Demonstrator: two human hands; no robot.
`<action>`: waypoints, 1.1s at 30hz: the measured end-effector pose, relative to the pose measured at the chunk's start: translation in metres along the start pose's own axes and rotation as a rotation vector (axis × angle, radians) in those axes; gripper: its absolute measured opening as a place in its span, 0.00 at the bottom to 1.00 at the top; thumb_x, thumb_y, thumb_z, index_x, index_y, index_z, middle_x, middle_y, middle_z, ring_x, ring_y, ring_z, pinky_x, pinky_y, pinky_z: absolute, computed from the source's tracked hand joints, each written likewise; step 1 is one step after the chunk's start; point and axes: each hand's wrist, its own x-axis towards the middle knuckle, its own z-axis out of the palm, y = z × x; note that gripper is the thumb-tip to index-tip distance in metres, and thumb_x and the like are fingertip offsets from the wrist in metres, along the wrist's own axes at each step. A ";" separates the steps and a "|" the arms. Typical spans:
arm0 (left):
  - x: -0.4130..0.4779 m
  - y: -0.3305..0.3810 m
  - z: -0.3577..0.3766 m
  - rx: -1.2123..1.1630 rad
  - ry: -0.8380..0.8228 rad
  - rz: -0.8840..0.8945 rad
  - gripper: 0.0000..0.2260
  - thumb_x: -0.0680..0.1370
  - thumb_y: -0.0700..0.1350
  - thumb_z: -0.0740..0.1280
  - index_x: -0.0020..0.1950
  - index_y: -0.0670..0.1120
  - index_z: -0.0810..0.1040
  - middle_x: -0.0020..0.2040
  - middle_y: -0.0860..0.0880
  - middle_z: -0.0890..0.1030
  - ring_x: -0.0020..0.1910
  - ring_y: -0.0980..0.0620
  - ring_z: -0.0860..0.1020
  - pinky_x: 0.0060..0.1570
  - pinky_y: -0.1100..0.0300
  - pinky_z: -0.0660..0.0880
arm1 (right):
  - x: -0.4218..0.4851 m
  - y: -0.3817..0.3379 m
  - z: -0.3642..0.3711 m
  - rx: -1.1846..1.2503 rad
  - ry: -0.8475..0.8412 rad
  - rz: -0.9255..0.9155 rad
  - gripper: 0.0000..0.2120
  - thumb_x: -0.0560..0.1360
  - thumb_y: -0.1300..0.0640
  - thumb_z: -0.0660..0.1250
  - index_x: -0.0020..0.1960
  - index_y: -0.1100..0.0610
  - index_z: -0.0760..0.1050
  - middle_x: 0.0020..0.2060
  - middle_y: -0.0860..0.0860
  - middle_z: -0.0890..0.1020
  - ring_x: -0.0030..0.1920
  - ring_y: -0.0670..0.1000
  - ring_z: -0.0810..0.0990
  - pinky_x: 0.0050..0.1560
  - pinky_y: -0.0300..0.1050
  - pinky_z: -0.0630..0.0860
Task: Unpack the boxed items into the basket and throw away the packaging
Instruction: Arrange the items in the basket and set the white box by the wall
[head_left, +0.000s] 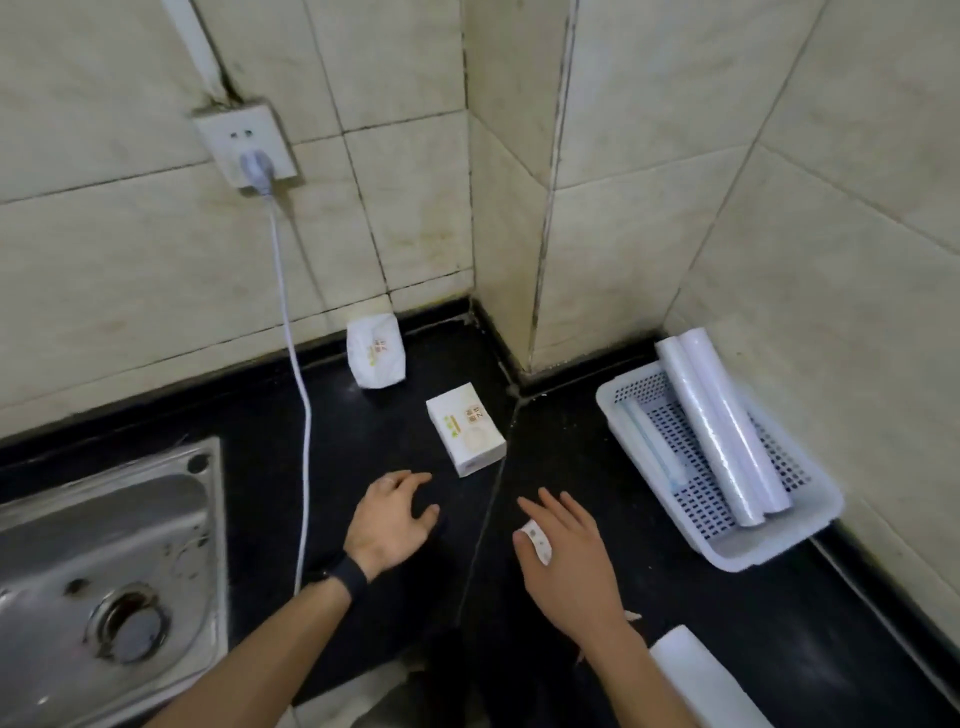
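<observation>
A small white printed box lies flat on the black counter. A white wrapped item with the same print leans against the back wall. At the right stands a white perforated basket holding two white rolls and a flat pale packet. My left hand hovers just below and left of the box, fingers loosely curled, holding nothing. My right hand is beside it, fingers straight, with a white bandage on the thumb, also holding nothing.
A steel sink fills the lower left. A white cable runs from a wall socket down across the counter next to my left arm. A white object lies at the bottom edge. Tiled walls form a corner behind.
</observation>
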 end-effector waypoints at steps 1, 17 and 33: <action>0.004 -0.008 -0.004 0.005 0.007 -0.020 0.24 0.79 0.55 0.65 0.74 0.52 0.69 0.74 0.47 0.68 0.74 0.46 0.64 0.73 0.53 0.63 | 0.010 -0.004 0.005 -0.017 -0.021 -0.005 0.23 0.81 0.44 0.62 0.74 0.45 0.69 0.76 0.44 0.67 0.78 0.47 0.56 0.76 0.39 0.51; 0.215 -0.063 -0.043 0.043 0.091 -0.221 0.33 0.75 0.51 0.69 0.77 0.48 0.60 0.79 0.39 0.53 0.74 0.36 0.59 0.72 0.43 0.62 | 0.174 -0.029 0.092 -0.265 -0.298 0.167 0.40 0.77 0.38 0.61 0.81 0.46 0.44 0.81 0.55 0.45 0.78 0.61 0.50 0.76 0.57 0.58; 0.270 -0.109 -0.054 0.396 0.054 -0.036 0.15 0.81 0.47 0.62 0.68 0.50 0.74 0.73 0.40 0.67 0.62 0.38 0.73 0.59 0.45 0.72 | 0.174 -0.019 0.113 -0.166 -0.227 0.253 0.46 0.74 0.36 0.66 0.76 0.32 0.35 0.80 0.46 0.47 0.75 0.59 0.58 0.65 0.59 0.74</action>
